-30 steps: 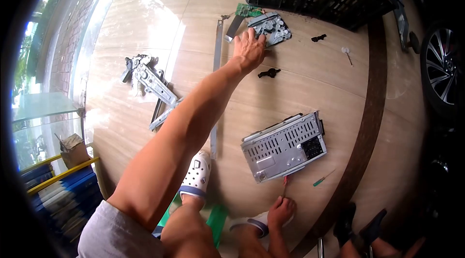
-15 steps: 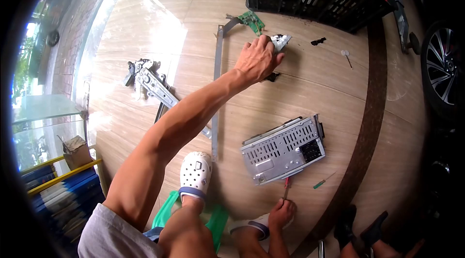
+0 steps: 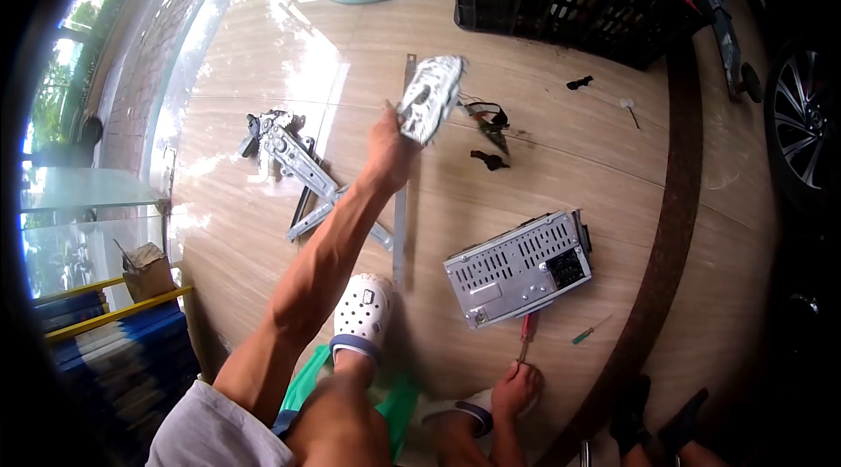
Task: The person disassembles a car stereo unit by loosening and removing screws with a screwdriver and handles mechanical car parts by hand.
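Perforated metal unit on floor, 4 o'clock. Left hand grasps silvery mechanism, 12 o'clock; fast swing could strain any leads to dark-green board, 1 o'clock. Right hand, 5 o'clock, fingers curled round red-ended tool; loose pinch risks dropping it.

Blurred metal part; cropped crate

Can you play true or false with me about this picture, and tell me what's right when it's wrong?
1. The left hand holds a shiny metal part. True.
2. The right hand is empty. False: it holds a thin red-handled tool.
3. A small green-handled tool lies on the floor. True.
4. The slotted metal box is inside the black crate. False: it lies on the floor, outside the crate.
5. The white shoe has little holes. True.
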The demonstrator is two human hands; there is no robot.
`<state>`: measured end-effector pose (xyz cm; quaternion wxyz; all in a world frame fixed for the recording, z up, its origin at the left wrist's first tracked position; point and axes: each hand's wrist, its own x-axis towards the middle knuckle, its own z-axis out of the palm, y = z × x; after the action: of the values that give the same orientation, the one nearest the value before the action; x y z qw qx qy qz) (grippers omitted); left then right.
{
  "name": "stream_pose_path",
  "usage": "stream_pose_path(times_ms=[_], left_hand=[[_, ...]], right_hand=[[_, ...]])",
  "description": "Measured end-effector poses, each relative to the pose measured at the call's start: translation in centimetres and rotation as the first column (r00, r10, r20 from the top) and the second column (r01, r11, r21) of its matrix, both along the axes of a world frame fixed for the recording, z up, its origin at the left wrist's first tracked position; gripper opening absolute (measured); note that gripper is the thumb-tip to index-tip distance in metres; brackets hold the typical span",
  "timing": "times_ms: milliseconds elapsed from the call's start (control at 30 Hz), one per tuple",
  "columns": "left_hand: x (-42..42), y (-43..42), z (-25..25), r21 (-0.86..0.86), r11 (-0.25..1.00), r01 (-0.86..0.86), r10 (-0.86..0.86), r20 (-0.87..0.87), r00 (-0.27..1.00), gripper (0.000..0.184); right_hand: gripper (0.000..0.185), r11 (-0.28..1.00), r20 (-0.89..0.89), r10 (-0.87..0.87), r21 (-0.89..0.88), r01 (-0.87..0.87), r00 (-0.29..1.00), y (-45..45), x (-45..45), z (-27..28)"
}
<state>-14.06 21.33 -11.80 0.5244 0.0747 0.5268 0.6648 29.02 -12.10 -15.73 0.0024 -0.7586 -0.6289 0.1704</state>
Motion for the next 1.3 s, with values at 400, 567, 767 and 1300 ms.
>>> stream_pose_path(times_ms=[400,567,767,1300], left_hand=[[1.7,0.8,1.9,-0.068,0.987,0.145,-0.160,-0.401,0.902,0.056],[2.1,-0.3,-0.2,0.006,0.990,0.141,-0.136,-0.226,0.965,0.054],[2.7,-1.4,-1.0,-0.004,0.985,0.171,-0.169,-0.164,0.972,0.055],[3.1,-3.6,-3.8,-0.149,0.972,0.180,-0.184,-0.016,0.983,0.051]], right_hand=[[0.022,0.998,-0.010,-0.065,-0.022,0.065,0.998,0.3,-0.6,0.7],[0.022,0.998,-0.038,-0.070,0.004,0.070,0.997,0.4,-0.8,0.8],[0.023,0.997,-0.025,-0.070,0.005,0.071,0.997,0.4,-0.9,0.7],[0.024,0.998,-0.016,-0.056,0.002,0.056,0.998,0.4,-0.7,0.5]])
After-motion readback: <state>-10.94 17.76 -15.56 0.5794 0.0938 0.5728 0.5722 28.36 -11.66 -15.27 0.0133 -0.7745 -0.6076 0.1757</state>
